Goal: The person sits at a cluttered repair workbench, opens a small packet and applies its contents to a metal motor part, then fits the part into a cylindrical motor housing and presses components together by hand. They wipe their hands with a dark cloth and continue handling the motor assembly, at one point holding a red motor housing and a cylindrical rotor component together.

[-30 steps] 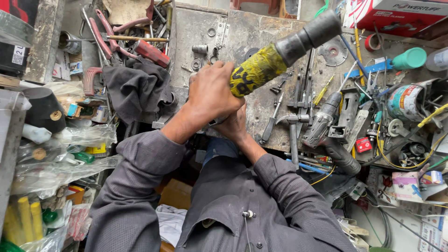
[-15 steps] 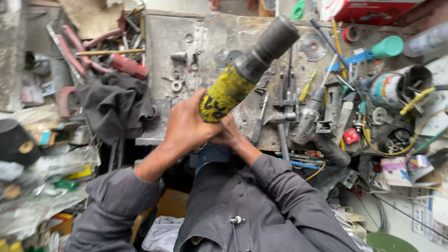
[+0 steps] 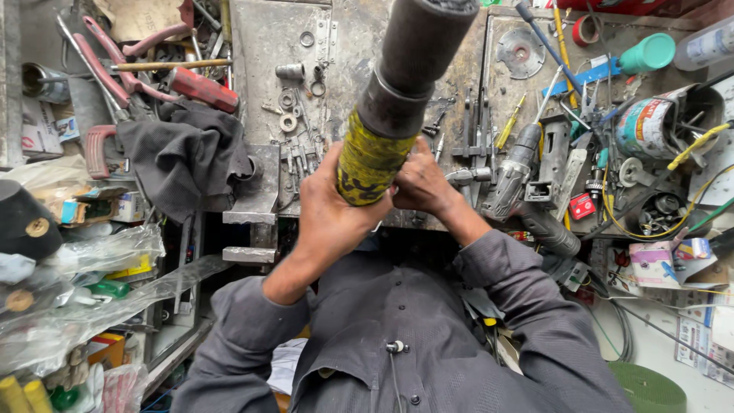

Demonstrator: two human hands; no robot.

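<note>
I hold a power tool body [image 3: 397, 99] upright over the workbench [image 3: 359, 46]: a yellow, grimy lower section and a thick dark grey barrel pointing up toward the camera. My left hand [image 3: 329, 218] wraps around the yellow part from the left. My right hand [image 3: 420, 183] grips its lower end from the right, fingers pressed against it. Both forearms are in dark grey sleeves. The bottom end of the tool is hidden by my hands.
The metal bench carries washers, rings and small parts [image 3: 294, 99]. A dark cloth [image 3: 183, 157] and red-handled pliers [image 3: 115, 69] lie left. A grey drill [image 3: 512, 172], screwdrivers, a cutting disc [image 3: 520, 53] and a can of wires [image 3: 657, 122] crowd the right.
The tool has swung from tilting up-right to nearly vertical, its barrel now close to the camera. Both hands stayed on the yellow part and moved with it toward the middle.
</note>
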